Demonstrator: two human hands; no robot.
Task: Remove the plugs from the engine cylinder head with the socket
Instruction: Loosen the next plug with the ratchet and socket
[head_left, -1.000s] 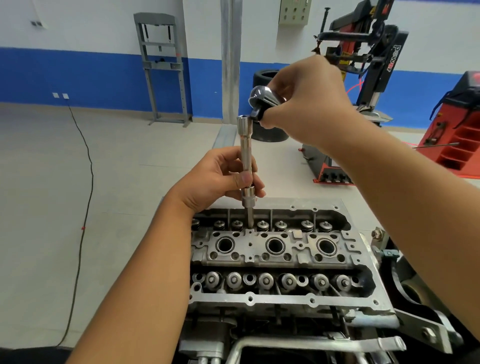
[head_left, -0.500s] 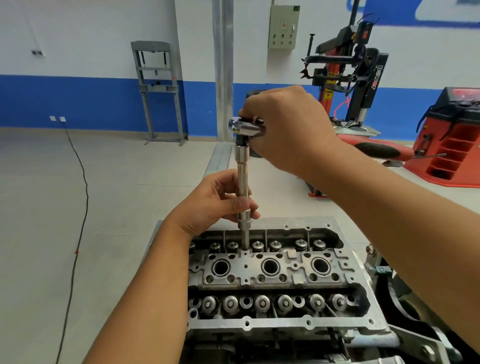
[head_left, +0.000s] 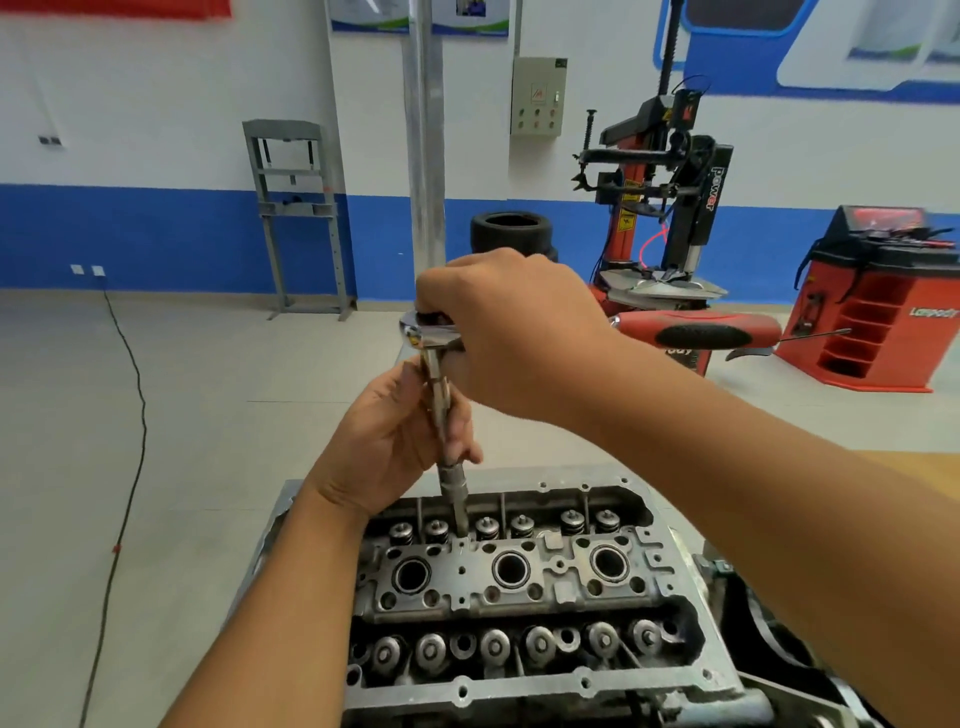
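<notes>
Tyre changer (head_left: 696, 208): "power", white letters running down its black column.
Red cabinet (head_left: 878, 322): white word, partly cut off, unreadable.

Bright, even, diffuse indoor light; source itself out of frame. No hard shadows on floor (head_left: 156, 415); only soft shade under forearms and inside recesses of cylinder head (head_left: 511, 587). Slight washout on white wall (head_left: 156, 104), upper left of frame. Small specular glare on chromed ratchet head (head_left: 428, 330) at centre. Motion blur on right hand (head_left: 511, 332), left hand (head_left: 395, 441) and socket extension (head_left: 452, 467); edges smeared. Background moderately soft, lettering on red machine (head_left: 878, 306) at right edge barely legible. Wide-angle bowing toward frame edges: wall stripe curved, forearms stretched at lower corners. Mild compression softness throughout.
</notes>
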